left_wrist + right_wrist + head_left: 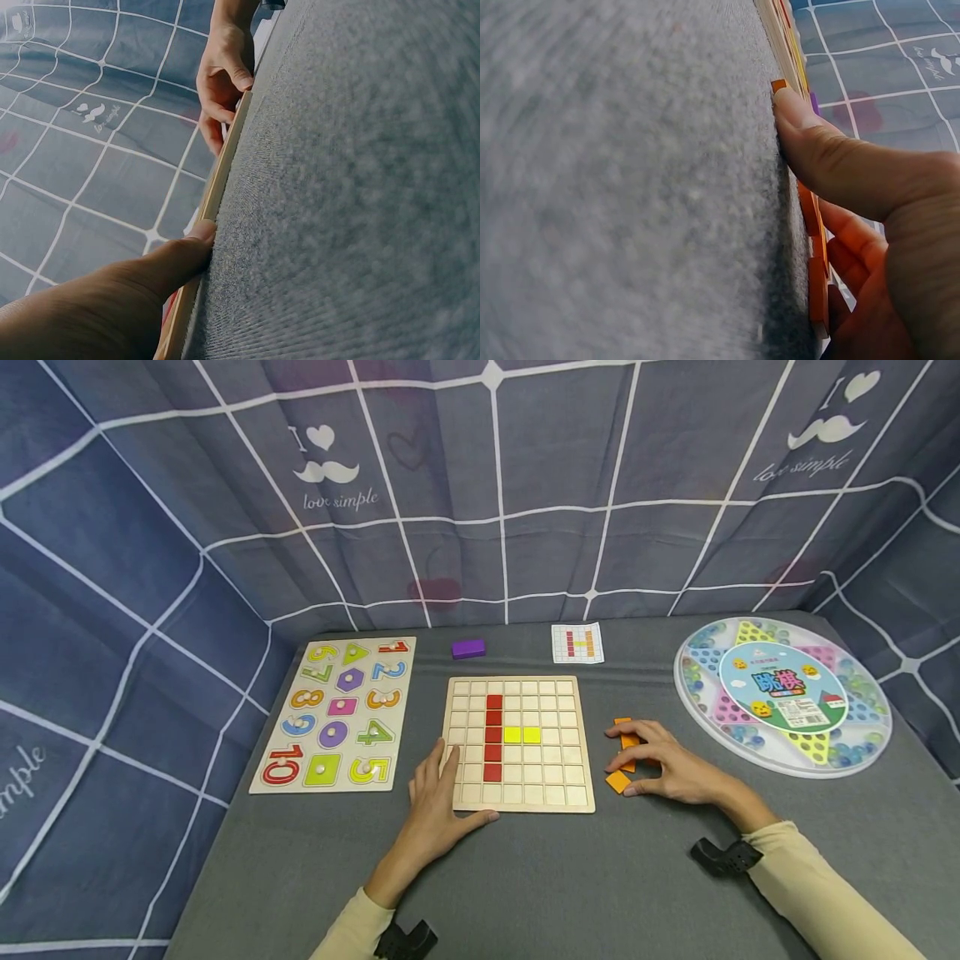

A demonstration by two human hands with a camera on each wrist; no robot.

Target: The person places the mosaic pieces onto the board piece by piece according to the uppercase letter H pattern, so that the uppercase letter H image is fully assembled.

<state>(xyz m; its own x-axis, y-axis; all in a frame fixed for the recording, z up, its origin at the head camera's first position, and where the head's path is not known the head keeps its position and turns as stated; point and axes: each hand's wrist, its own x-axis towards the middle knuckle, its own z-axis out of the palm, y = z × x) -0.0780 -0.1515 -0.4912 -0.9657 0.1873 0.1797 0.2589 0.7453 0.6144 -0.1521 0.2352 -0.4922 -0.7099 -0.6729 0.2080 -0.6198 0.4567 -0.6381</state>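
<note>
A wooden grid board [551,795] lies on the cloth. Several red tiles [492,737] stand in a column on it, with two yellow tiles [521,735] in a row to their right. My left hand [435,797] rests at the board's lower left corner, fingers extended along the left side and thumb [196,234] against the near edge. Right of the board, my right hand [671,768] pinches an orange tile [618,782] between thumb and index finger. More orange tiles [627,740] lie under its other fingers, partly hidden; the right wrist view shows them on the cloth.
Behind the board lie a purple block [468,649] and a small pattern card [577,643]. A number-and-shape puzzle board [333,714] is at the left. On the right sits a round board-game box [783,693]. Grid-patterned curtains [450,485] enclose the table.
</note>
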